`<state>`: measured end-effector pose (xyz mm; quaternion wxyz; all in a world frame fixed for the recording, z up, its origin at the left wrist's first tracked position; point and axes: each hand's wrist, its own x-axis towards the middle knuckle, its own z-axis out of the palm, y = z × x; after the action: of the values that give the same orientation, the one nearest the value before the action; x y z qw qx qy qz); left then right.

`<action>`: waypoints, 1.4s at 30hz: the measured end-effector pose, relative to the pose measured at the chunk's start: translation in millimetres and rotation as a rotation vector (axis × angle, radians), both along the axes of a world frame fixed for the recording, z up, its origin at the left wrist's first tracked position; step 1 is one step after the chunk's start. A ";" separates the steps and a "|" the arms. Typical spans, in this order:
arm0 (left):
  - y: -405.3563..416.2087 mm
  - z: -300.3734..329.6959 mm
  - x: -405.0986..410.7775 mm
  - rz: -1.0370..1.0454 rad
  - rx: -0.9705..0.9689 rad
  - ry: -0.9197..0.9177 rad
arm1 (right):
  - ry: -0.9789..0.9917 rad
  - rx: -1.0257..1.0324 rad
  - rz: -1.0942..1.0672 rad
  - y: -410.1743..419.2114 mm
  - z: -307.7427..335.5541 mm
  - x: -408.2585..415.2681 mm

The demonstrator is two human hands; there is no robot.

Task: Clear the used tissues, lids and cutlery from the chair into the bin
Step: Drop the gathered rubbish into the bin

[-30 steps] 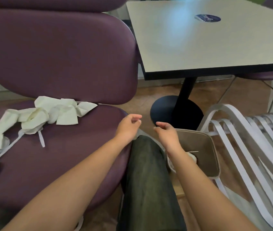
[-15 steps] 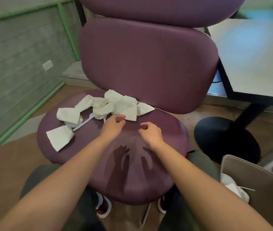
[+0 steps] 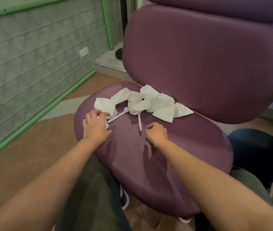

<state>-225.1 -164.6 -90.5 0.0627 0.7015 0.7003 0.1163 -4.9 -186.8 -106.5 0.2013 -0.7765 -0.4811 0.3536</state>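
Head view looks down; chair seat [image 3: 149, 155] close.

On the one purple chair [image 3: 174, 157] there is one white plastic fork [image 3: 118, 115], one more white plastic stick of cutlery [image 3: 139, 122], one clear lid [image 3: 113, 114], and about six or seven crumpled white tissues [image 3: 149, 103], with two hands above.

Illumination is moderate, soft and diffuse. The glossy purple chair seat [image 3: 149, 164] shows dim reflections of both forearms and a pale sheen near the cutlery. White tissues [image 3: 149, 102] read brightest, close to overexposure. Wide-angle distortion bends the wall [image 3: 24, 55] and the chair back. Detail is slightly soft throughout, softest at the edges.
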 end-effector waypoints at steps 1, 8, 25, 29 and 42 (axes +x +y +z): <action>2.1 -3.5 -4.8 0.016 -0.025 0.002 | 0.007 -0.012 -0.003 5.6 -3.4 -2.6; 14.1 -24.5 -24.9 -0.011 -0.112 0.071 | 0.053 -0.029 -0.049 38.1 -17.4 -16.3; 10.4 12.6 14.4 0.083 -0.011 -0.165 | 0.289 -0.304 -0.113 31.9 -14.8 6.6; 5.7 27.4 50.2 0.076 -0.146 -0.335 | 0.312 -0.326 -0.058 7.6 -5.7 25.9; -38.8 35.7 193.4 -0.032 -0.782 -0.920 | 0.346 -0.047 -0.364 -89.8 20.4 118.1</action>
<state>-31.7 -203.4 -54.7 0.6142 0.5147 0.5814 0.1408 113.2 -276.6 -86.0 0.3231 -0.7828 -0.2833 0.4501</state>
